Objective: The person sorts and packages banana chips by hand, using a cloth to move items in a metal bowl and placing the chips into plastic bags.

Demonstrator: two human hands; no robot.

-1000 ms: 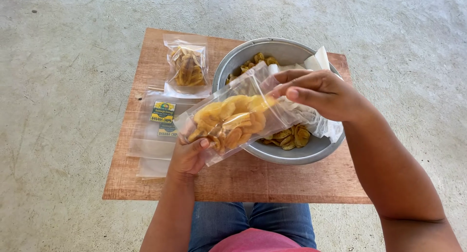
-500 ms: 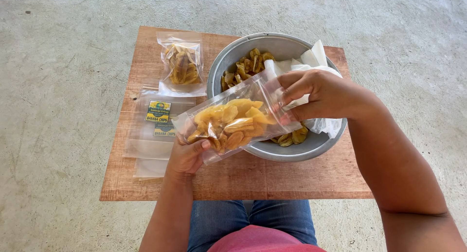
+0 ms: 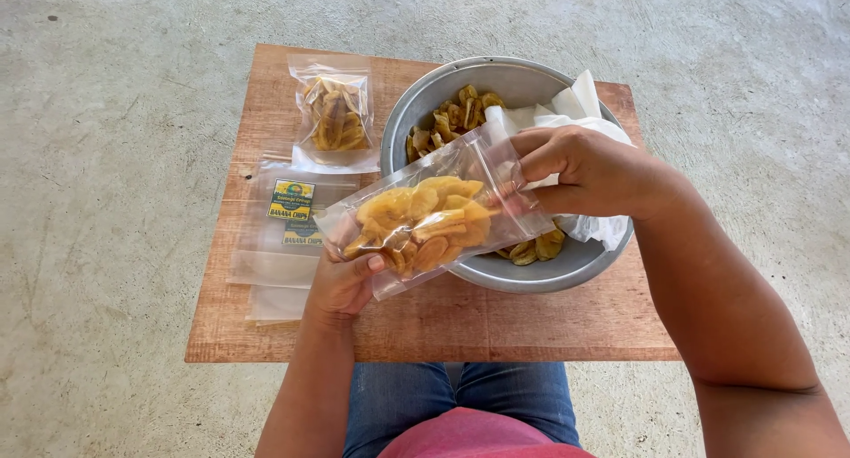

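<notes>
Currently holding one clear bag of chips (image 3: 434,219) in both hands, above the near rim of the metal bowl (image 3: 416,113) and the wooden surface (image 3: 460,321). Left hand (image 3: 345,281) closed around the bag's bottom corner, thumb on top, fingers underneath. Right hand (image 3: 584,170) pinched narrow on the open mouth end, fingertips pressing the two film layers together. Bag tilted, mouth end higher, chips settled toward the lower left half.

Judged step: closing the mouth of a filled bag. Notes for doing it well:
- Keep the mouth end above the bottom end; stops chips sliding back into the seal strip.
- Keep the strip clear of crumbs and oil before pressing; cannot tell from this view whether any sit there.
- Press from one edge across to the other, not from the middle; pushes air out and avoids a gap.
- Support from below with a soft grip only; chips look thin and brittle, likely to crack under a squeeze.
- Stay over the bowl, so anything spilled lands back on the loose chips (image 3: 456,117) and white paper lining (image 3: 567,113).

Also on the surface: one filled bag (image 3: 334,113) lying flat at the far left, and a stack of empty labelled bags (image 3: 283,237) just beside the left hand.
</notes>
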